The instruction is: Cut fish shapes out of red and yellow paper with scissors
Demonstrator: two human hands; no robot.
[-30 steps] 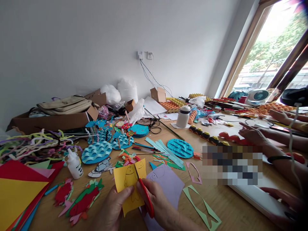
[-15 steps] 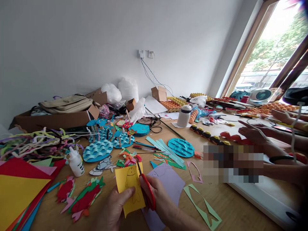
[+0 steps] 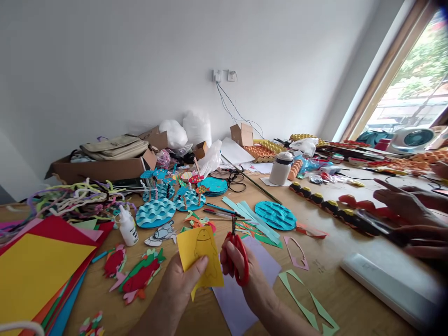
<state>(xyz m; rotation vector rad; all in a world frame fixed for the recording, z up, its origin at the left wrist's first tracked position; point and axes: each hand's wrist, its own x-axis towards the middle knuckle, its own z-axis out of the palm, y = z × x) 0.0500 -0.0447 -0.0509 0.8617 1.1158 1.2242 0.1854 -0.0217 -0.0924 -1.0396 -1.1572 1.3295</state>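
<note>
In my left hand (image 3: 184,282) is a piece of yellow paper (image 3: 189,242) with a fish outline drawn on it, my thumb pressed on its front. My right hand (image 3: 250,280) grips red-handled scissors (image 3: 244,261), their blades pointing up and apart from the paper's right edge. Beneath my right hand lies a sheet of purple paper (image 3: 234,305). Cut-out paper fish (image 3: 140,277) in red, green and pink are piled left of my hands. A grey fish cut-out (image 3: 164,233) lies behind them.
A white glue bottle (image 3: 128,227) stands near stacked coloured paper (image 3: 45,266). Blue paper discs (image 3: 275,214), green paper scraps (image 3: 311,298) and a white canister (image 3: 281,169) are on the table. At right, another person's hands (image 3: 413,200) work near a white box-like object (image 3: 385,289).
The scissors have come away from the paper's edge and now point upright, off to its right. The view has swung left, so everything sits farther right in the picture.
</note>
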